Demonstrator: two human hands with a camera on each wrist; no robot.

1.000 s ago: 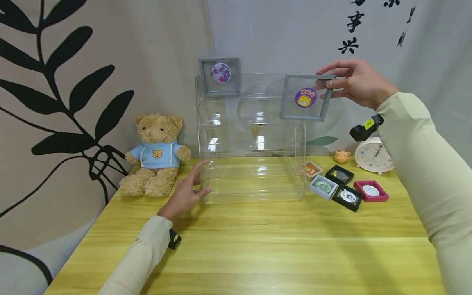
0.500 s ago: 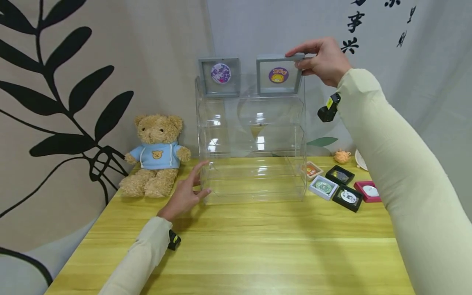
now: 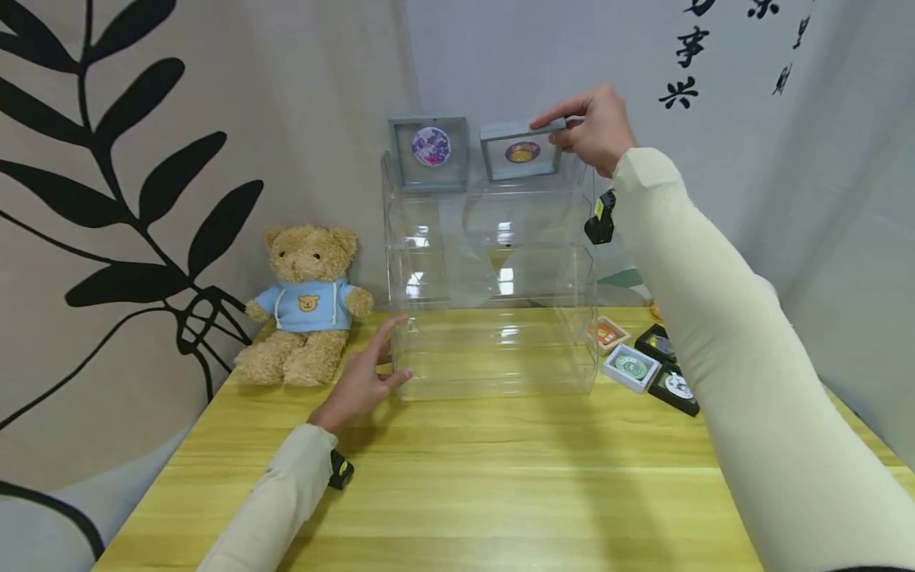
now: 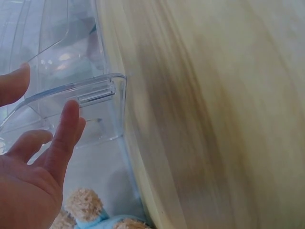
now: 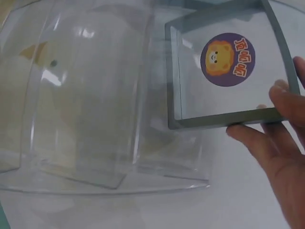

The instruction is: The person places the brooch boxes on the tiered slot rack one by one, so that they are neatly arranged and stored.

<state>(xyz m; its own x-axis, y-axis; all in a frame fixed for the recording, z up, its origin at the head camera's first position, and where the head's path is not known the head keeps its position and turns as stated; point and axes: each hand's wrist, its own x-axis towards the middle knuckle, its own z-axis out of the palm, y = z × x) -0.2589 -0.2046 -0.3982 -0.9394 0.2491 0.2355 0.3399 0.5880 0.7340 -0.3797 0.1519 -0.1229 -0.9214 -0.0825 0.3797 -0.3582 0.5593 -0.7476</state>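
My right hand [image 3: 596,131] pinches a grey square display frame by its upper right corner. A round purple badge with a yellow cartoon face [image 5: 220,59] sits inside that frame [image 3: 500,159], which leans back at the top of a clear acrylic tiered rack [image 3: 493,381]. Beside it on the same top level stands a second grey frame [image 3: 406,171] with a purple picture badge. Low on the rack's left side, my left hand [image 3: 357,389] rests with fingers and thumb spread; in the left wrist view its fingers [image 4: 66,138] lie along the clear side wall.
A teddy bear [image 3: 310,310] in a blue hoodie sits left of the rack on the wooden table [image 3: 457,492]. To the right lie several small framed badges, among them a light-grey one [image 3: 631,367] and a black one [image 3: 674,388]; my right sleeve [image 3: 722,318] covers part of that area.
My right hand has carried the grey frame leftward and up onto the rack's top level, and the frame now tilts back. The left hand has kept its place.
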